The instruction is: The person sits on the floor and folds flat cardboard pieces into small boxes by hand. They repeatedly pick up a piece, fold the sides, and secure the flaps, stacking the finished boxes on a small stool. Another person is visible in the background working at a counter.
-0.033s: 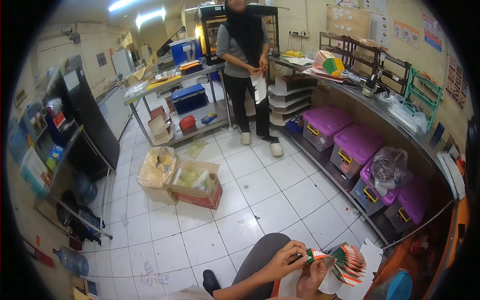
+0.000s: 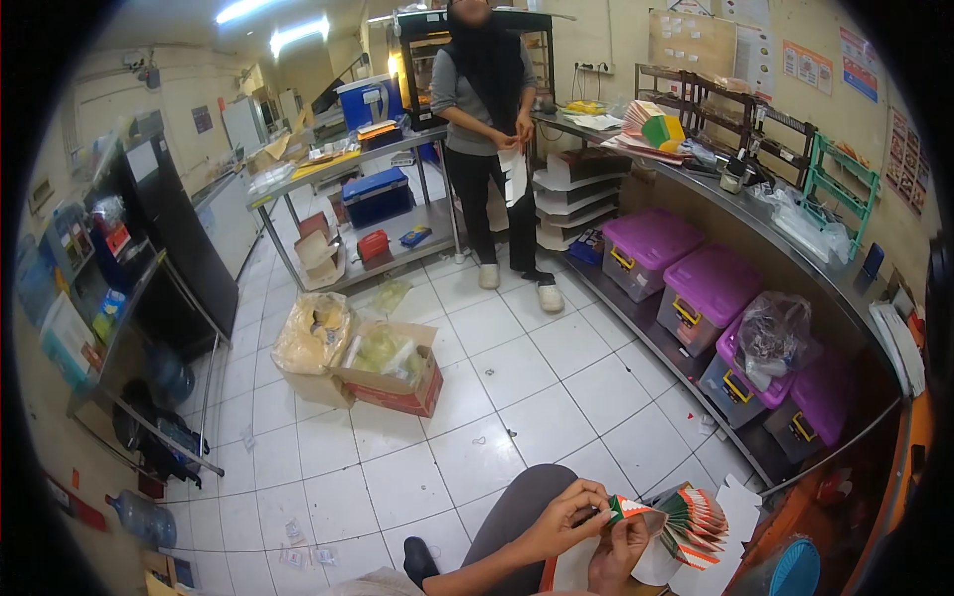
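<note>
Between my hands is a small folded paper piece (image 2: 630,510) printed green, orange and white, perhaps a paper food sleeve. My left hand (image 2: 568,519) pinches its left corner between thumb and fingers. From below, my right hand (image 2: 618,556) grips the same piece, its fingertips partly hidden. Just to the right, a fanned stack of similar paper pieces (image 2: 693,526) lies on white card (image 2: 737,517), close to my right hand. My bent knee in grey trousers is beneath my left forearm.
A co-worker (image 2: 487,129) stands ahead, holding white card. An open carton (image 2: 402,382) and a plastic-wrapped box (image 2: 313,338) sit on the tiled floor. Purple-lidded bins (image 2: 651,238) line the shelf under the right counter (image 2: 715,179). A blue basket (image 2: 795,568) is at lower right.
</note>
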A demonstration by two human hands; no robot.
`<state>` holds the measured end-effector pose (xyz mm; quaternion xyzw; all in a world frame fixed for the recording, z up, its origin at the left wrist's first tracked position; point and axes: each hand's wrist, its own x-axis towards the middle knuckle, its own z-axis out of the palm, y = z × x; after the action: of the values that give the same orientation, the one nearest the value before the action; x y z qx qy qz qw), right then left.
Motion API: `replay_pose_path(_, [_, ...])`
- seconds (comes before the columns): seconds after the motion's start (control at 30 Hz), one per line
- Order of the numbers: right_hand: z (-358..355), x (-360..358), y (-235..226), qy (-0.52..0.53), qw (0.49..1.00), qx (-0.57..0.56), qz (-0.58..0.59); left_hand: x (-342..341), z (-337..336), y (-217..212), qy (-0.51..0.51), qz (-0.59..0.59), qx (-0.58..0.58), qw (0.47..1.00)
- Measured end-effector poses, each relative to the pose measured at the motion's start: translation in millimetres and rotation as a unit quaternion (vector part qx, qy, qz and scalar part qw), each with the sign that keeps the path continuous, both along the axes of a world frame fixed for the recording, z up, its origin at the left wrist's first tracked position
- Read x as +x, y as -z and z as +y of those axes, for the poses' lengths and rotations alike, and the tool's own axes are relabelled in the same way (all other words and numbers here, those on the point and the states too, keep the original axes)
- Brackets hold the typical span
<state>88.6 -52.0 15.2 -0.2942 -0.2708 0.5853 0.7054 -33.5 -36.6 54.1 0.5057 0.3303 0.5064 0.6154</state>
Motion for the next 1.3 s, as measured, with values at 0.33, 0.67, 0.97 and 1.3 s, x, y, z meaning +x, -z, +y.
replay_pose_path(0.33, [-11,-23,-23,0.003,1.0,0.01,0.003,5,-14,-20,-0.028,0.131,0.209,0.969])
replay_pose_path(0.67, [-26,-11,-9,-0.059,0.995,0.065,-0.048,-13,-34,-14,-0.025,-0.005,0.156,0.987])
replay_pose_path(0.97, [-34,-29,-6,-0.011,0.991,0.059,-0.123,-25,-42,-26,-0.022,0.08,0.191,0.978])
replay_pose_path(1.3, [-41,-62,-31,-0.085,0.929,0.104,-0.345,-54,-64,-17,-0.106,0.001,0.062,0.992])
